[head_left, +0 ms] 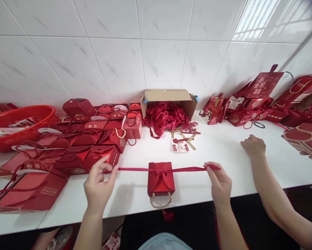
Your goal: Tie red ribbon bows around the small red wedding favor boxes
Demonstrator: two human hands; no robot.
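A small red gift box [161,184] with a beige rope handle sits near the front edge of the white table. A dark red ribbon [188,169] is knotted at its top and stretches out level to both sides. My left hand [100,182] pinches the ribbon's left end between thumb and fingers, close to the rows of red boxes. The ribbon's right end is pinched in my right hand [219,180]. Both hands are clear of the box, one on each side of it.
Rows of red boxes [93,139] and a red basket [38,119] fill the left. Behind are a cardboard box [168,94] of ribbons and a card [180,146]. Red bags [262,85] stand at the right, where another person's hand [254,147] rests on the table.
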